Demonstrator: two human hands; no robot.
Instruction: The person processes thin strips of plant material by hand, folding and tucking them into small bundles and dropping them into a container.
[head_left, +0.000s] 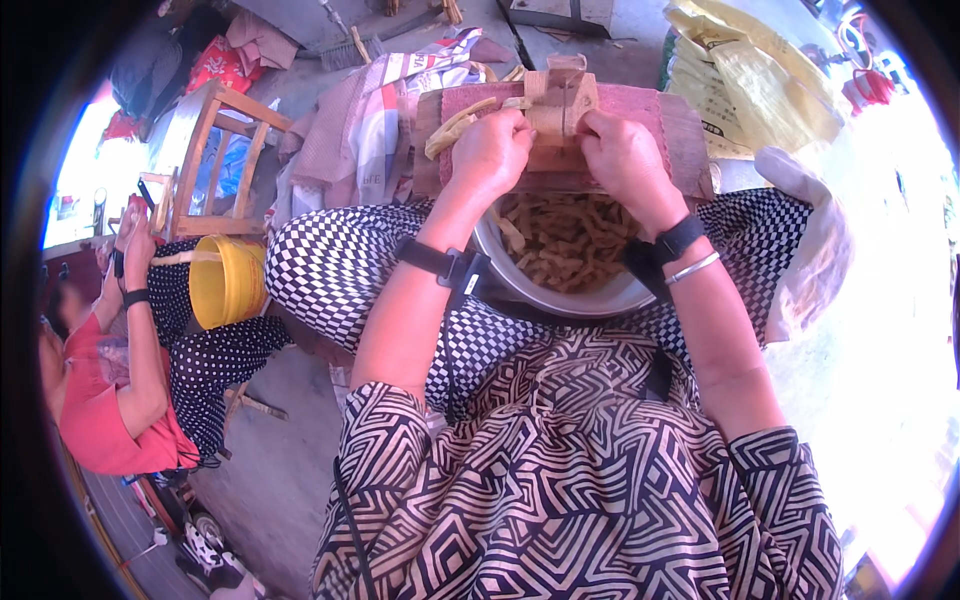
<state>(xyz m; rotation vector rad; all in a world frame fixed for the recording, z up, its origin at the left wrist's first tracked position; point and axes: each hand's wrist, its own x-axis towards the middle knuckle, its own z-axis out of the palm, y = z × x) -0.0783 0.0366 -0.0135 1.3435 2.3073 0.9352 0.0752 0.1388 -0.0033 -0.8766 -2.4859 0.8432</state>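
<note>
Both of my hands are at an upright wooden block (562, 101) with a dark slit down its face. My left hand (491, 154) is curled at the block's left side, thumb and fingertips together. At its right side my right hand (622, 154) is bent in a similar pinch. Whatever lies between the fingers is too hidden to make out. The block stands on a wooden board (690, 150) partly covered by pink cloth (630, 101). Pale strips, perhaps of a root vegetable (454, 131), lie left of my left hand. Under the board, a metal basin (555, 304) holds many brownish cut pieces (570, 240).
To the left, a person in a red top (112, 420) holds a pale strip (184, 257) over a yellow bucket (225, 281). A wooden chair (217, 225) and piled woven sacks (337, 150) stand nearby. A yellowish sack (772, 82) lies at the far right.
</note>
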